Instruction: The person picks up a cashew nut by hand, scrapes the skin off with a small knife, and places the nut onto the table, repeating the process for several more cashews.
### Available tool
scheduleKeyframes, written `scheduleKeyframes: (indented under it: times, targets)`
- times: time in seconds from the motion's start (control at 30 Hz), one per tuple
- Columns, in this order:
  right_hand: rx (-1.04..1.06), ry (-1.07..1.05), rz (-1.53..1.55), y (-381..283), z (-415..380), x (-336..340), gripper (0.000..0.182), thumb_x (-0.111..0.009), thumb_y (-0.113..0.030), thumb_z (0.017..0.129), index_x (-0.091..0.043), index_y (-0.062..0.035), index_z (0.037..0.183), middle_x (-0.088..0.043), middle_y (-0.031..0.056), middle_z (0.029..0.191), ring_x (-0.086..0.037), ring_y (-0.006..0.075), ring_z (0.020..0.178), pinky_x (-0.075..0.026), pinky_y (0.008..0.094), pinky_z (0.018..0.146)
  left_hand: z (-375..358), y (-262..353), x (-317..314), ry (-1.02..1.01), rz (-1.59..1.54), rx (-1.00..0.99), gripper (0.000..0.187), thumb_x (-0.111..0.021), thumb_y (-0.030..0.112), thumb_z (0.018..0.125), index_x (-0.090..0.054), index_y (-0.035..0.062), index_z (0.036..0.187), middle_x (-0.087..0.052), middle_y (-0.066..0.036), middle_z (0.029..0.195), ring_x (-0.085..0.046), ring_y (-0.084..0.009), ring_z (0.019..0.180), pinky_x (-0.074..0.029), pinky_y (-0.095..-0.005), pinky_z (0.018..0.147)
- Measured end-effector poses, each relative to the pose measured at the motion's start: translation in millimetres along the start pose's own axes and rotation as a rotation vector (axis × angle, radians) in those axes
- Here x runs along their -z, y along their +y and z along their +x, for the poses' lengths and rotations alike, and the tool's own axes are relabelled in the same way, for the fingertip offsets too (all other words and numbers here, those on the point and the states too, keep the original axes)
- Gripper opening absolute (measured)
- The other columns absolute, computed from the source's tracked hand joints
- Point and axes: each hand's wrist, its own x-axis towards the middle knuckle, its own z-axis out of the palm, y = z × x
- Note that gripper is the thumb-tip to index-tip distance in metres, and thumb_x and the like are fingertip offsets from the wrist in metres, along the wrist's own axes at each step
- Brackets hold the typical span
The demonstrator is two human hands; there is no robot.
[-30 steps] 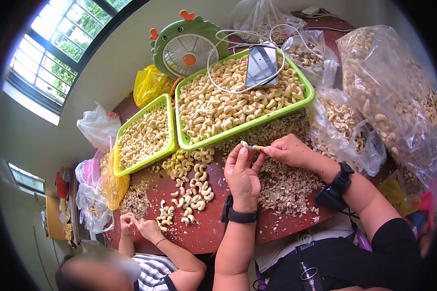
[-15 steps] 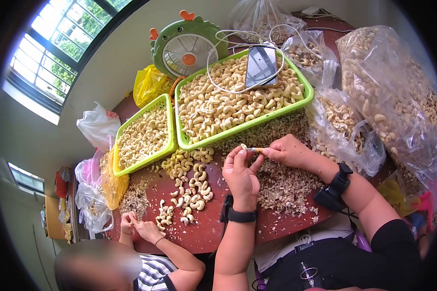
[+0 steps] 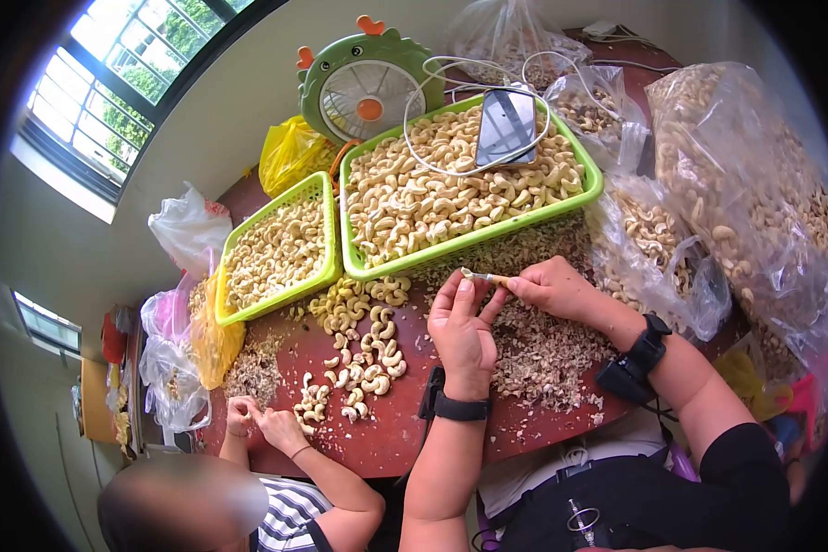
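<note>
My left hand (image 3: 465, 333) pinches a cashew nut (image 3: 467, 273) between thumb and fingertips, palm turned up. In my right hand (image 3: 554, 290) is a small knife (image 3: 498, 279) with a wooden handle, its short blade pointing left against the nut. Both hands are above a heap of brown skin flakes (image 3: 547, 359) on the red table (image 3: 423, 432). Loose cashews (image 3: 374, 368) lie on the table left of my left hand. Just beyond my hands stands a large green basket (image 3: 474, 228) full of cashews.
A smaller green basket (image 3: 276, 310) of cashews stands at left, beside plastic bags (image 3: 177, 368). A phone (image 3: 506, 129) lies on the large basket's nuts, near a green fan (image 3: 363, 92). Big clear bags (image 3: 741, 175) fill the right. A co-worker's hands (image 3: 265, 421) are at lower left.
The whole view has shifted slightly. My hands stay together at the nut, with the knife blade still against it. The co-worker's hands have moved only a little.
</note>
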Motion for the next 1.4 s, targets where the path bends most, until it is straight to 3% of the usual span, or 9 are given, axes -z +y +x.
scheduleKeyframes:
  times: [0.2, 0.7, 0.97, 1.2, 1.4]
  targets:
    - [0.023, -0.02, -0.023, -1.8, -2.7, 1.1, 0.042, -0.051, -0.038, 0.081, -0.057, -0.0006, 0.064, -0.043, 0.0036, 0.047, -0.038, 0.0079, 0.046, -0.033, 0.0266, 0.043, -0.2, 3.1, -0.2, -0.027, 0.068, -0.031, 0.021, -0.052, 0.0, 0.081, -0.049, -0.0022, 0.101, -0.054, -0.008, 0.09, -0.056, -0.0172, 0.081, -0.054, -0.037, 0.069]
    - [0.031, 0.022, -0.099, 1.3, -2.2, 1.1, 0.042, -0.052, -0.039, 0.08, -0.057, -0.0001, 0.065, -0.048, 0.0084, 0.049, -0.041, 0.011, 0.045, -0.037, 0.0286, 0.044, -2.8, 1.2, -0.8, -0.009, 0.079, -0.059, 0.014, -0.052, -0.005, 0.077, -0.049, -0.0018, 0.09, -0.056, -0.012, 0.087, -0.058, -0.0227, 0.08, -0.053, -0.0374, 0.072]
    - [0.001, 0.027, -0.008, -2.1, -3.5, 3.2, 0.042, -0.051, -0.037, 0.082, -0.057, 0.0005, 0.063, -0.044, 0.0027, 0.047, -0.038, 0.0071, 0.047, -0.035, 0.0258, 0.043, 0.5, 6.3, 3.2, 0.01, -0.034, 0.032, 0.014, -0.048, 0.006, 0.081, -0.048, -0.0001, 0.094, -0.056, -0.011, 0.085, -0.058, -0.0227, 0.08, -0.049, -0.0396, 0.078]
    - [0.053, -0.019, 0.01, -3.9, -3.6, 4.6, 0.042, -0.051, -0.038, 0.081, -0.058, 0.0007, 0.066, -0.045, 0.0027, 0.049, -0.039, 0.0068, 0.048, -0.035, 0.0249, 0.044, 0.3, 3.2, 1.2, -0.088, -0.028, 0.076, 0.016, -0.048, 0.011, 0.085, -0.051, 0.0017, 0.098, -0.057, -0.008, 0.085, -0.058, -0.0203, 0.081, -0.05, -0.0386, 0.075]
    - [0.043, -0.027, 0.016, -7.9, -3.8, 5.1, 0.041, -0.052, -0.038, 0.081, -0.061, 0.0002, 0.071, -0.046, 0.0029, 0.049, -0.041, 0.0067, 0.048, -0.036, 0.0243, 0.045, 0.1, 0.6, 1.8, -0.148, 0.004, 0.068, 0.018, -0.046, 0.011, 0.086, -0.05, 0.0012, 0.1, -0.058, -0.011, 0.091, -0.058, -0.0234, 0.087, -0.049, -0.0386, 0.078]
